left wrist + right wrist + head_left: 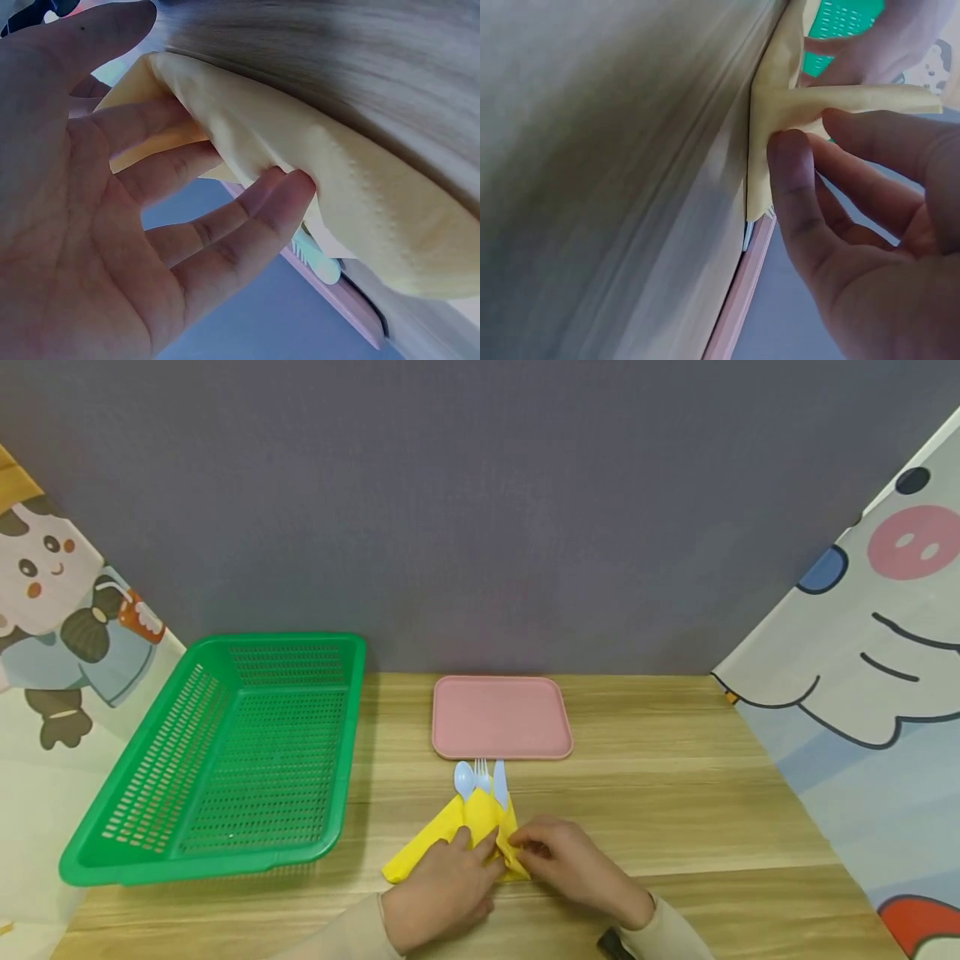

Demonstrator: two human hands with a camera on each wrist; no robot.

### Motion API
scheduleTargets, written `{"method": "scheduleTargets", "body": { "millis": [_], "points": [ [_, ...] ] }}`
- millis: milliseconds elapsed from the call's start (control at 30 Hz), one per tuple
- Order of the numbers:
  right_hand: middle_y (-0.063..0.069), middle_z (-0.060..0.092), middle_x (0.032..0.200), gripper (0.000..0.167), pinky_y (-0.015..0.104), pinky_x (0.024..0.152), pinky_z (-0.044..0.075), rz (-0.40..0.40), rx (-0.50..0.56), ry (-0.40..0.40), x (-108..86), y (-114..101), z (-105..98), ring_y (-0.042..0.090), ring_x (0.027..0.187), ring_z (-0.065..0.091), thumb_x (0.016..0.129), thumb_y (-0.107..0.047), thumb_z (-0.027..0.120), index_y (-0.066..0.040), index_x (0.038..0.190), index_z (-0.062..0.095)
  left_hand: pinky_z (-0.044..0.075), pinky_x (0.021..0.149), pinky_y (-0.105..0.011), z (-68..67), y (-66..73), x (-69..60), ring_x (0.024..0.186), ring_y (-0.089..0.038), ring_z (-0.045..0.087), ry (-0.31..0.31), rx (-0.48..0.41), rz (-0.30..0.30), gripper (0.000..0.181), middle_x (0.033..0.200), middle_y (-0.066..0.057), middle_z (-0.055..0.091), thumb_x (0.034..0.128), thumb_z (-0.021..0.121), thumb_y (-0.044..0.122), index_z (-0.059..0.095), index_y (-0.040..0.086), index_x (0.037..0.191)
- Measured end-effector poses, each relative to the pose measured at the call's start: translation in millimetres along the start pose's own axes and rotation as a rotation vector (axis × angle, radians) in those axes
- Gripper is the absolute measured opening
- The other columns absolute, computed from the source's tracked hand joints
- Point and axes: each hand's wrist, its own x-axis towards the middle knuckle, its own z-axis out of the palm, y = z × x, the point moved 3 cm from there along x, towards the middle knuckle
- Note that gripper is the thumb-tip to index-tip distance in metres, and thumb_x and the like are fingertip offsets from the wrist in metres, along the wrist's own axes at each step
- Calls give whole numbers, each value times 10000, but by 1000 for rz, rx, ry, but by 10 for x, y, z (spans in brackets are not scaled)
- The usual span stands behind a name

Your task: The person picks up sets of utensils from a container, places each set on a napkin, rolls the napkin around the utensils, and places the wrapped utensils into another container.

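Note:
A yellow napkin [482, 807] lies partly folded on the wooden table, over the lower parts of a light blue spoon [464, 778], a fork [482, 775] and a knife [500, 781]. Their upper ends stick out at the far side. My left hand [450, 885] presses the napkin with nearly straight, spread fingertips, as the left wrist view also shows. At the napkin's right edge, my right hand [573, 866] pinches a fold between thumb and fingers. A flap of napkin [862, 99] stands raised beside those fingers in the right wrist view.
Just beyond the cutlery lies a pink tray [501, 718]. On the left stands a large green basket [348, 760] with perforated walls. A grey partition [525, 527] closes off the back of the table [675, 793], and printed cartoon panels flank both sides.

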Motion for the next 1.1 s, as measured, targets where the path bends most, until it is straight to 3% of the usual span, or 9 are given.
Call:
{"method": "scheduleTargets", "body": {
  "millis": [233,400,467,633,733,800,1000,1100],
  "points": [
    [-111,611,856,189,230,650,518,19,-68,-16,55,-22,29,10,748,541,864,-9,704,-76,1036,745,532,627,-287,-10,-32,-22,1029,-232,564,-47,-78,-11,426,1493,-95,459,896,681,524,685,275,1242],
    [-98,615,851,187,220,655,508,19,-96,-30,76,-41,44,16,748,537,858,-23,716,-63,1038,745,509,599,-253,-7,-74,-67,919,-208,547,7,-139,-7,352,1298,-122,513,892,704,442,695,207,1154],
    [-105,601,839,174,215,654,496,19,-117,-34,87,-58,53,17,743,527,860,-41,727,-60,1031,745,528,649,-259,9,-95,-96,946,-208,557,13,-155,-3,401,1287,-117,528,903,685,437,676,157,1190],
    [-125,542,792,138,215,636,465,36,-172,-40,118,-100,75,27,715,500,868,-102,756,-66,999,741,514,958,-338,26,-155,-177,1233,-254,542,-31,-196,7,595,1472,-124,487,950,619,476,576,65,1378],
    [-114,531,784,138,221,623,457,60,-186,-40,126,-125,77,33,705,487,868,-114,765,-59,992,738,479,1017,-350,13,-186,-211,1274,-252,527,-22,-245,23,591,1489,-126,475,979,583,476,569,46,1386],
    [-89,538,789,145,225,618,458,79,-193,-40,130,-142,83,41,702,480,866,-112,769,-45,990,737,481,1014,-343,4,-209,-226,1266,-241,538,1,-295,29,554,1472,-132,492,994,563,477,599,41,1333],
    [-16,565,836,190,214,616,478,119,-241,-32,143,-178,135,53,705,485,861,-111,780,4,1001,723,486,999,-323,4,-273,-223,1192,-214,584,88,-433,15,374,1333,-149,594,1028,519,459,644,115,957],
    [-5,568,844,198,214,612,483,113,-280,-6,142,-187,157,54,704,487,846,-109,794,6,987,717,501,974,-322,-4,-275,-210,1114,-202,613,146,-453,-2,388,1237,-125,629,1039,509,434,661,96,925]
  ]
}}
